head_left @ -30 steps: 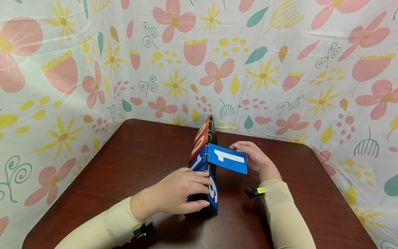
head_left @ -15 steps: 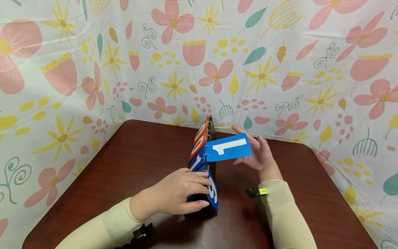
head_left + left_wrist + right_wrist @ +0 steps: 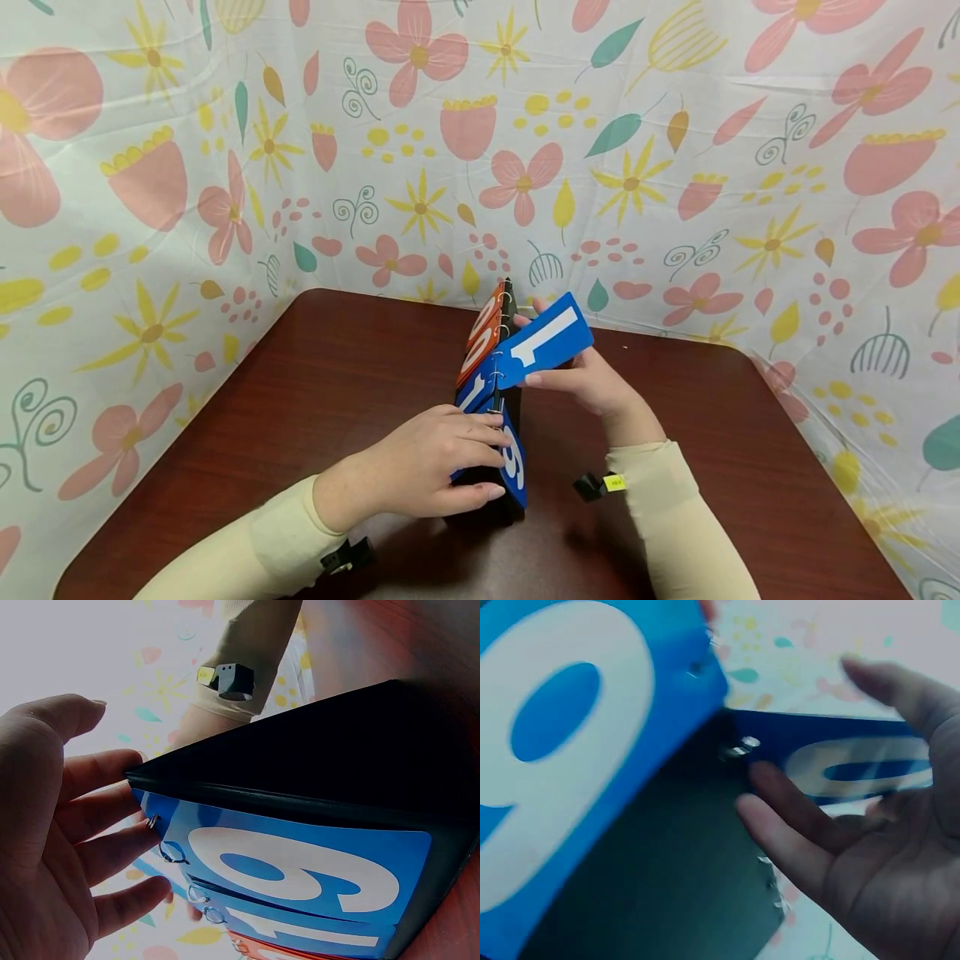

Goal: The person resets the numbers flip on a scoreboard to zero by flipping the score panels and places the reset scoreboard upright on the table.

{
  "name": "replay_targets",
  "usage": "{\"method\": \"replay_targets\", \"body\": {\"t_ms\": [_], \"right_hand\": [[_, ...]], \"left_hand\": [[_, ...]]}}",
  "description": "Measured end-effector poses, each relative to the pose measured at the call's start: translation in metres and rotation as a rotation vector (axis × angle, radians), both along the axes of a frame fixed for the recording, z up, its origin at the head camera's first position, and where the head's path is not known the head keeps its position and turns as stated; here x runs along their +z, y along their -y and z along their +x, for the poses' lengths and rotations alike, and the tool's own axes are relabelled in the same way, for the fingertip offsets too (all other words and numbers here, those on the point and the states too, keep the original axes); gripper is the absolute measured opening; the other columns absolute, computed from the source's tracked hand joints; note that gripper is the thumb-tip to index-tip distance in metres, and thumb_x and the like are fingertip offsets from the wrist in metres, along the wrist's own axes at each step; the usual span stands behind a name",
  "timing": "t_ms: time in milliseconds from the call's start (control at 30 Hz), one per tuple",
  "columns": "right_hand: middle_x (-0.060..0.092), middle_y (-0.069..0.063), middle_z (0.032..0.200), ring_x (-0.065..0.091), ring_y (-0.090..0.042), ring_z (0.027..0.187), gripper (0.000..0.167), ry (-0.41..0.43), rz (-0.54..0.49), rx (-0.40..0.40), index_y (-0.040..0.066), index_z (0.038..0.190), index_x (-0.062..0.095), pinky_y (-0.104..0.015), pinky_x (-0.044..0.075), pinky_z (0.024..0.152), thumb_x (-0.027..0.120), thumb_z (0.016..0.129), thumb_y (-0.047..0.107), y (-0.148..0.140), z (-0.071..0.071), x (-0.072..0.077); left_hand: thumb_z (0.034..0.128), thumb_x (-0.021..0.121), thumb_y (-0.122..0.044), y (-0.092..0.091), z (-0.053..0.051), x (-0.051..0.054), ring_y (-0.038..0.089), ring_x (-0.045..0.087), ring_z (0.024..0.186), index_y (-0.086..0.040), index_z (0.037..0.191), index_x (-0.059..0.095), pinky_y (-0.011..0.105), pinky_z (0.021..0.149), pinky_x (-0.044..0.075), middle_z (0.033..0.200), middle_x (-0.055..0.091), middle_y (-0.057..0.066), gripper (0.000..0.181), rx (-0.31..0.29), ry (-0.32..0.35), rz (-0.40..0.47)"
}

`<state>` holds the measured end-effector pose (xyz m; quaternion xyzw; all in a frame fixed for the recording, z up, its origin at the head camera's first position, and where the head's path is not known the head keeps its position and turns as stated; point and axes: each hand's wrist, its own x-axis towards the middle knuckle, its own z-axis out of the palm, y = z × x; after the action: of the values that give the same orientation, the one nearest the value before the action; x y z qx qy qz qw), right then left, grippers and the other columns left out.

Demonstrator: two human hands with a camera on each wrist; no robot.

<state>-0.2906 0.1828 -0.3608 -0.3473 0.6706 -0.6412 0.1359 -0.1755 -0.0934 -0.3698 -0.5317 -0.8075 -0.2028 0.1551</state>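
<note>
A tent-shaped flip scoreboard [image 3: 517, 404] with a black stand carries blue and red number cards on metal rings. My left hand [image 3: 423, 458] rests on its near end, fingers over the top edge; in the left wrist view these fingers [image 3: 112, 851] are extended at the ridge, the thumb apart. A blue card with a 1 [image 3: 547, 342] stands raised on its rings, tilted up to the right. My right hand [image 3: 592, 383] is behind and under it, fingers spread. In the right wrist view that card's back shows a 0 [image 3: 840, 761], between loosely extended fingers and thumb.
Red cards with zeros [image 3: 480, 333] hang at the board's far end. Another blue card with a large digit [image 3: 513, 467] hangs on its right face. The dark wooden table [image 3: 360, 350] meets a floral curtain [image 3: 450, 167] behind and at the left.
The raised card has swung upward and towards the ridge. My right hand has moved from its outer end to behind it, nearer the rings. My left hand stays put.
</note>
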Motion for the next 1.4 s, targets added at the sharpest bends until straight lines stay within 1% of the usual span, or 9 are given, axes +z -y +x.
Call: {"method": "replay_targets", "body": {"t_ms": [100,233,367,467,600,867,1067,1267,1400], "right_hand": [[0.027,-0.017,0.170,0.053,-0.036,0.142,0.101,-0.046,0.045,-0.063,0.032,0.166,0.010,-0.038,0.056,0.104,0.073,0.092,0.006,0.011,0.005,0.000],[0.034,-0.020,0.166,0.066,-0.033,0.127,0.094,-0.133,0.067,-0.093,0.026,0.166,0.018,-0.034,0.060,0.095,0.074,0.093,0.006,0.019,0.006,-0.002],[0.060,-0.024,0.143,0.075,-0.029,0.106,0.079,-0.252,0.160,-0.138,0.019,0.161,0.034,-0.033,0.062,0.087,0.075,0.093,0.010,0.028,0.005,-0.005],[0.073,-0.021,0.114,0.075,-0.024,0.086,0.078,-0.325,0.260,-0.186,0.019,0.159,0.038,-0.031,0.063,0.076,0.078,0.092,0.015,0.034,0.005,-0.008],[0.071,-0.011,0.096,0.065,-0.022,0.064,0.085,-0.389,0.353,-0.253,0.023,0.161,0.036,-0.029,0.056,0.059,0.082,0.089,0.022,0.039,0.006,-0.012],[0.070,-0.011,0.108,0.057,-0.023,0.056,0.059,-0.353,0.362,-0.267,0.024,0.144,0.058,-0.028,0.050,0.049,0.081,0.089,0.022,0.045,0.005,-0.020],[0.057,-0.010,0.150,0.056,-0.022,0.062,0.036,-0.387,0.354,-0.281,0.019,0.123,0.071,-0.028,0.052,0.058,0.082,0.089,0.023,0.047,0.005,-0.021],[0.058,-0.010,0.149,0.059,-0.019,0.064,0.025,-0.420,0.381,-0.280,0.012,0.112,0.075,-0.028,0.056,0.067,0.080,0.091,0.024,0.047,0.004,-0.021],[0.058,-0.009,0.148,0.062,-0.015,0.067,0.019,-0.454,0.415,-0.286,0.014,0.108,0.075,-0.028,0.057,0.073,0.076,0.094,0.026,0.047,0.003,-0.023]], "left_hand": [[0.1015,0.060,-0.048,0.000,0.000,0.000,0.015,0.061,0.136,-0.022,0.118,0.077,0.039,0.108,0.052,0.130,0.073,-0.008,0.035,-0.001,0.006,0.010],[0.1009,0.061,-0.047,0.000,-0.001,-0.001,0.015,0.061,0.136,-0.023,0.117,0.077,0.039,0.108,0.052,0.130,0.073,-0.008,0.034,-0.004,-0.008,0.016],[0.1012,0.061,-0.047,0.001,-0.001,-0.001,0.016,0.061,0.135,-0.023,0.117,0.077,0.040,0.108,0.052,0.130,0.073,-0.008,0.033,-0.005,-0.049,0.012],[0.1013,0.061,-0.046,0.000,-0.002,-0.002,0.017,0.061,0.135,-0.022,0.116,0.077,0.040,0.106,0.053,0.129,0.073,-0.008,0.032,-0.009,-0.086,0.016],[0.1008,0.062,-0.047,0.000,-0.002,-0.002,0.017,0.061,0.135,-0.022,0.114,0.078,0.039,0.105,0.053,0.128,0.073,-0.008,0.032,-0.012,-0.107,0.023],[0.1020,0.060,-0.046,0.000,-0.001,-0.001,0.017,0.060,0.137,-0.022,0.115,0.078,0.039,0.107,0.052,0.130,0.073,-0.008,0.033,-0.009,-0.041,0.011],[0.1013,0.061,-0.046,0.000,-0.002,-0.002,0.017,0.061,0.135,-0.022,0.114,0.078,0.039,0.108,0.052,0.128,0.074,-0.008,0.032,-0.011,-0.068,0.016],[0.1005,0.062,-0.045,-0.001,-0.002,-0.002,0.017,0.063,0.133,-0.022,0.112,0.078,0.039,0.105,0.053,0.127,0.074,-0.008,0.030,-0.013,-0.119,0.028],[0.0999,0.063,-0.043,-0.001,-0.002,-0.002,0.017,0.062,0.134,-0.022,0.112,0.078,0.039,0.106,0.053,0.127,0.074,-0.008,0.028,-0.016,-0.112,0.025]]}}
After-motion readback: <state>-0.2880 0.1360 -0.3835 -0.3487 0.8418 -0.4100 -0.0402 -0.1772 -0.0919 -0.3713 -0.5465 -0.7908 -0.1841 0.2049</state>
